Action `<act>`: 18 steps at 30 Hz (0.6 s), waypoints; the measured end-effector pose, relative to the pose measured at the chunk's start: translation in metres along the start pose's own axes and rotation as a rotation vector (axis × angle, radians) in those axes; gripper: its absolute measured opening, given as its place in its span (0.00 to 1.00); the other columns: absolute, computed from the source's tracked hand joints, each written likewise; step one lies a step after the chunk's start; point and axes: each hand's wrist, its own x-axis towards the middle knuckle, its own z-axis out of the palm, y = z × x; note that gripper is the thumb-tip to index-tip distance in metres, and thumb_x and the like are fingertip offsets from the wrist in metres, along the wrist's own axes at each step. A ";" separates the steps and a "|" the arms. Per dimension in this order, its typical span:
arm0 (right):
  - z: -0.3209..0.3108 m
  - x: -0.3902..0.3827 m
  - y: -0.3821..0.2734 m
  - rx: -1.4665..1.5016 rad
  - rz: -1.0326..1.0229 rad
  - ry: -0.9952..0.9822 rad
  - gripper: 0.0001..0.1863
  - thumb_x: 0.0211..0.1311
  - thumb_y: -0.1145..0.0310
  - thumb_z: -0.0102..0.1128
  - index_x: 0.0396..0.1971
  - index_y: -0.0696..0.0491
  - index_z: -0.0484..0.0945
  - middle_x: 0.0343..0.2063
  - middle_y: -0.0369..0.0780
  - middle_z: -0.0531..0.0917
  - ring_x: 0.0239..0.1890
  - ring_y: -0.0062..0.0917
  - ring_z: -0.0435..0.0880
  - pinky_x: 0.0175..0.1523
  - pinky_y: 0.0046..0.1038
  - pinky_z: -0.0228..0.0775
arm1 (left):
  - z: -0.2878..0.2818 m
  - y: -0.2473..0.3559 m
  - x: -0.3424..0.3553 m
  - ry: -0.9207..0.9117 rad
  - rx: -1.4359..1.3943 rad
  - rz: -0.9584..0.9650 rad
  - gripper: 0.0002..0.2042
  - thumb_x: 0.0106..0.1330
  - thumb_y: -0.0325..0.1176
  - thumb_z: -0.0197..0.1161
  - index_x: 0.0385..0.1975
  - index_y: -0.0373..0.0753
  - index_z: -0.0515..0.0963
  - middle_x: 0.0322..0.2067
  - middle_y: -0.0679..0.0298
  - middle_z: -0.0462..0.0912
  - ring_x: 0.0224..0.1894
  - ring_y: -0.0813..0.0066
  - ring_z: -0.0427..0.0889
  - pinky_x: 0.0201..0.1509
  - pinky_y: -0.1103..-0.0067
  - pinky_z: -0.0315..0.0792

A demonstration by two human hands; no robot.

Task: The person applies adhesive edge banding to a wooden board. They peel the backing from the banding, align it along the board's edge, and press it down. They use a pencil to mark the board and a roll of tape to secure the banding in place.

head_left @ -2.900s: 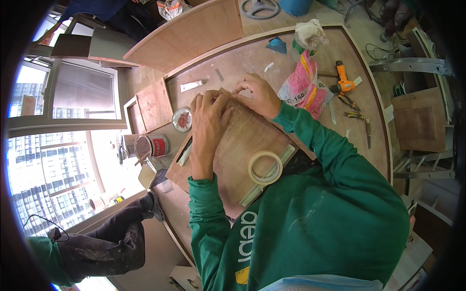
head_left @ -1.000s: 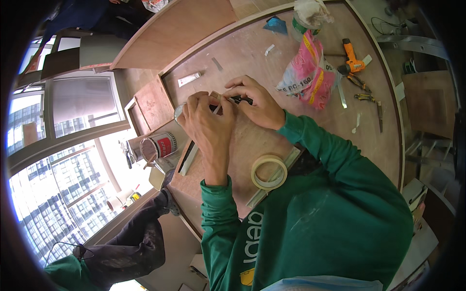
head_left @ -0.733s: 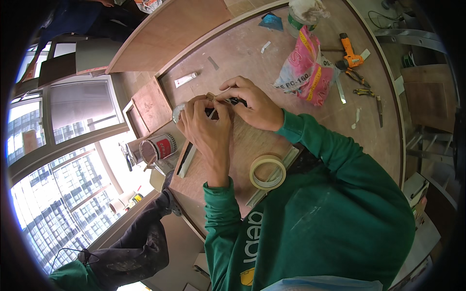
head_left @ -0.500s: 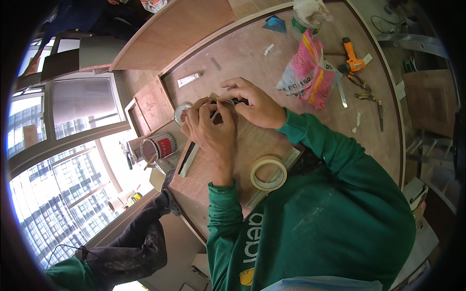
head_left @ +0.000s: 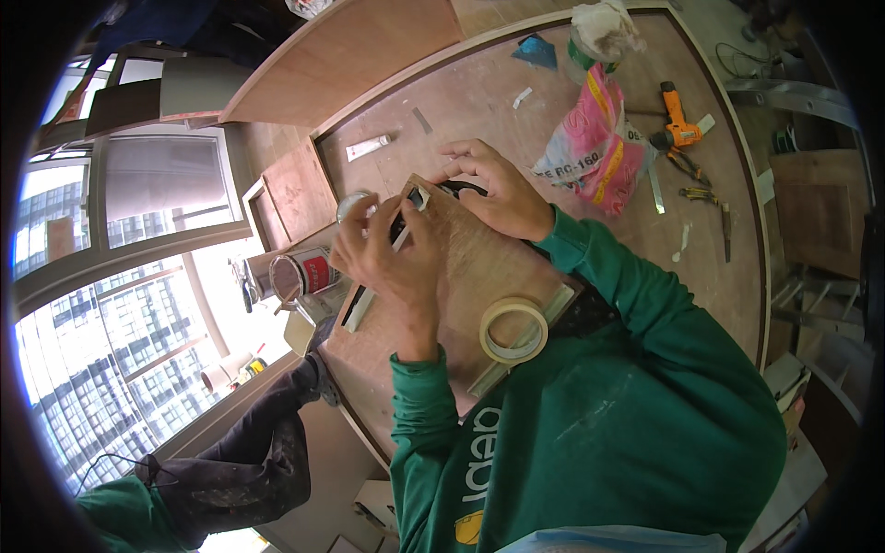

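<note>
A wooden panel (head_left: 461,249) lies tilted before me, one corner pointing away. A pale strip with a black edge (head_left: 358,311) runs along its left side up to that corner. My left hand (head_left: 392,263) is bent over this side near the corner, its thumb and fingers about the strip; the exact contact is partly hidden. My right hand (head_left: 507,194) curves round the far right edge by the corner, fingers bent and thumb on a dark piece there. A roll of cream masking tape (head_left: 513,330) rests on the panel's near end, over another pale strip (head_left: 489,376).
Beyond the panel lie a white tube (head_left: 369,147), a pink bag (head_left: 599,157), an orange power tool (head_left: 678,115) and pliers (head_left: 698,195) on the large board. An open paint can (head_left: 300,275) stands left. Another person's leg (head_left: 267,452) is at lower left.
My left hand has drawn back slightly from the panel's corner, with its fingers more spread, so the strip's end shows. My right hand remains at the far edge.
</note>
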 end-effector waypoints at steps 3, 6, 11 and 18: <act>0.000 -0.002 -0.006 0.018 0.019 -0.019 0.23 0.60 0.80 0.61 0.56 0.54 0.89 0.69 0.49 0.76 0.73 0.44 0.74 0.78 0.42 0.66 | -0.014 -0.002 0.017 -0.121 -0.006 -0.011 0.10 0.62 0.40 0.78 0.29 0.41 0.89 0.51 0.61 0.86 0.55 0.58 0.82 0.64 0.60 0.66; 0.005 -0.002 -0.012 0.050 0.030 -0.003 0.22 0.61 0.81 0.62 0.55 0.54 0.89 0.69 0.49 0.77 0.74 0.45 0.74 0.78 0.42 0.66 | -0.015 0.006 0.030 -0.234 0.037 0.020 0.12 0.61 0.43 0.79 0.25 0.41 0.88 0.53 0.60 0.86 0.58 0.57 0.81 0.64 0.59 0.65; 0.012 -0.005 -0.006 0.033 0.037 0.042 0.20 0.64 0.81 0.64 0.55 0.54 0.88 0.68 0.49 0.77 0.75 0.45 0.73 0.78 0.42 0.66 | -0.002 0.011 0.031 -0.313 0.095 0.030 0.13 0.61 0.44 0.77 0.27 0.40 0.89 0.56 0.59 0.86 0.59 0.54 0.82 0.68 0.58 0.66; 0.012 -0.007 -0.010 0.049 0.012 0.080 0.19 0.62 0.76 0.66 0.53 0.52 0.90 0.67 0.50 0.78 0.71 0.48 0.76 0.76 0.45 0.68 | 0.006 0.017 0.021 -0.289 0.028 -0.013 0.10 0.65 0.39 0.73 0.31 0.37 0.89 0.55 0.58 0.87 0.59 0.55 0.83 0.69 0.58 0.66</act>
